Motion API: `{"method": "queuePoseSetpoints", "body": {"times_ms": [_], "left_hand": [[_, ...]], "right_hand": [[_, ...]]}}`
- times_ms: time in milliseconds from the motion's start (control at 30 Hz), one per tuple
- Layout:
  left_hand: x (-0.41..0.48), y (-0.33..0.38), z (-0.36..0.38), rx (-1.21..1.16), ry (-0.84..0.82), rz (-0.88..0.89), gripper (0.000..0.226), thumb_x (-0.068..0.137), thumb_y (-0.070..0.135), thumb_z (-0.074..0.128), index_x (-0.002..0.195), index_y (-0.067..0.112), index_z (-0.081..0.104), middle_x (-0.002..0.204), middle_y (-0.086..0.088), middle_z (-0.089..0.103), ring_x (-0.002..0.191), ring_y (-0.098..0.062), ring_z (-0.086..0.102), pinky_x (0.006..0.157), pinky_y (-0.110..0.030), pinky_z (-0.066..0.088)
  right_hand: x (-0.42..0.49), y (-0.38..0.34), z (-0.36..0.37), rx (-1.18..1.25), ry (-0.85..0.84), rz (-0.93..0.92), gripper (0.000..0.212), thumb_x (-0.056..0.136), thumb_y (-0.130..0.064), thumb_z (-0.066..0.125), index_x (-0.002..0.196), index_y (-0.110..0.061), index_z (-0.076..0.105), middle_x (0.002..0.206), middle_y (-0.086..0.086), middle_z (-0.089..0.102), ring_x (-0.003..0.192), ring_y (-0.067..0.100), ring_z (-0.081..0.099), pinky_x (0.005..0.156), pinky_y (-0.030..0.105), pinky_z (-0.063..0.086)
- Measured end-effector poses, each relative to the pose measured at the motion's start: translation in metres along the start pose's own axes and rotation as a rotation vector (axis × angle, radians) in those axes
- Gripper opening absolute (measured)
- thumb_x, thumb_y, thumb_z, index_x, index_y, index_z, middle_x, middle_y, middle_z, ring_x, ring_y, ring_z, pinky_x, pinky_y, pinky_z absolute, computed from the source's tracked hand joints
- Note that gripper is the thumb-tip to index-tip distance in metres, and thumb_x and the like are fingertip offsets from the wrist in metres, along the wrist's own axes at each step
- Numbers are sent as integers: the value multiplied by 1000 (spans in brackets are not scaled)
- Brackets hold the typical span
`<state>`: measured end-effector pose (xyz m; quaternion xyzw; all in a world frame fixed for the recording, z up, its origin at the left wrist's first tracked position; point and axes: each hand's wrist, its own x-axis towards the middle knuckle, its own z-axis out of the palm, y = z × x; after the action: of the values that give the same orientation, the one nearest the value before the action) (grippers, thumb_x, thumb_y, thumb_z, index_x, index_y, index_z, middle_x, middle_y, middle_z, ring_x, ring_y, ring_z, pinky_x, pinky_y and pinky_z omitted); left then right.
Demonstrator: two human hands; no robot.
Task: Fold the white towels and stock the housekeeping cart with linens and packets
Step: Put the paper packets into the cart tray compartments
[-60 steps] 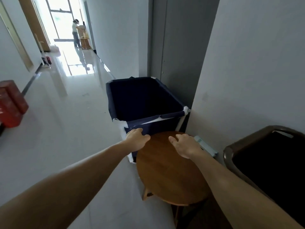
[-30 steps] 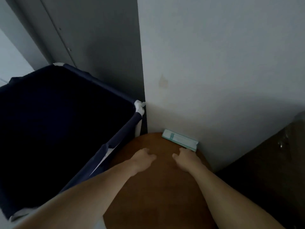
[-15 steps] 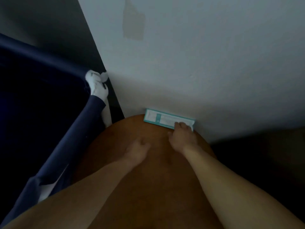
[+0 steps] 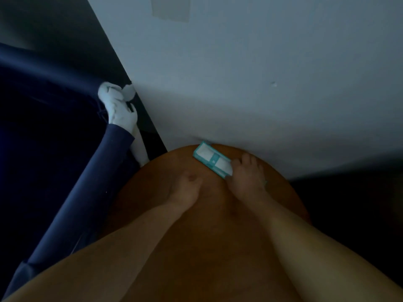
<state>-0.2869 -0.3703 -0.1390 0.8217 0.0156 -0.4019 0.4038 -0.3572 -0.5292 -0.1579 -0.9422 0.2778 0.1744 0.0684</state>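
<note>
A small teal-and-white packet (image 4: 209, 159) lies tilted at the far edge of the round wooden table (image 4: 218, 232), close to the wall. My right hand (image 4: 247, 177) covers the packet's right end, with fingers curled over it and the thumb at its edge. Beside it, my left hand (image 4: 185, 190) rests on the tabletop, loosely curled and holding nothing. The navy fabric housekeeping cart (image 4: 104, 171) stands to the left of the table, its inside dark. No towels are in view.
A pale wall (image 4: 261, 83) rises right behind the table. The cart's white corner fitting (image 4: 117, 107) sits next to a dark door frame (image 4: 122, 68). A dark shape (image 4: 359, 203) fills the right side beyond the table.
My right hand reached the packet at the wall and closed on its right end; the packet has swung away from the wall. My view dropped closer to the table. The left hand stayed.
</note>
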Motion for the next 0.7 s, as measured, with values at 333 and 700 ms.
{"method": "queuePoseSetpoints", "body": {"times_ms": [333,700], "left_hand": [[-11,11,23,-308,-97,-139,18,101,29,53,94,17,64,93,-3,66,83,-16,61,61,-21,47],[-8,6,25,-630,-34,-227,13,101,13,51,101,16,63,95,-7,69,89,-24,65,88,-44,54]], "right_hand": [[-20,1,-4,62,-40,-60,31,89,-24,57,118,-16,51,116,9,64,110,30,59,80,35,48],[-60,-13,15,415,275,-274,39,79,-39,73,100,-7,68,90,12,68,86,34,64,70,42,53]]}}
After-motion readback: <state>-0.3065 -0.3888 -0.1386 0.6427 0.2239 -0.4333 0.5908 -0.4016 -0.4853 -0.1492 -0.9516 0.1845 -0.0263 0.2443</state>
